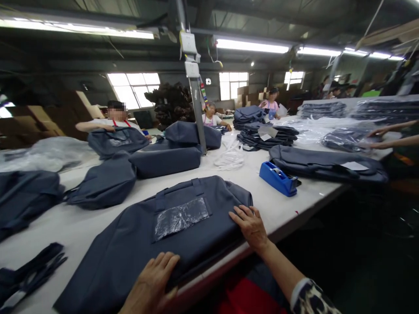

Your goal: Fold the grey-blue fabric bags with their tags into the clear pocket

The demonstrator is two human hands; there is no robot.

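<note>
Your left hand [153, 283] and right hand [250, 226] lie spread flat on the dark blue bag [147, 244]. Its clear label pocket [181, 216] shows no words you can read.

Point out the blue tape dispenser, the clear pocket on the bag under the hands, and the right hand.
blue tape dispenser [277, 178], head view, top of its body.
clear pocket [181, 216], head view, middle of the plastic.
right hand [251, 226], head view, back of the hand.

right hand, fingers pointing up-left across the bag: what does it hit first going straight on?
Likely the clear pocket on the bag; the right hand already lies flat on the fabric.
</note>
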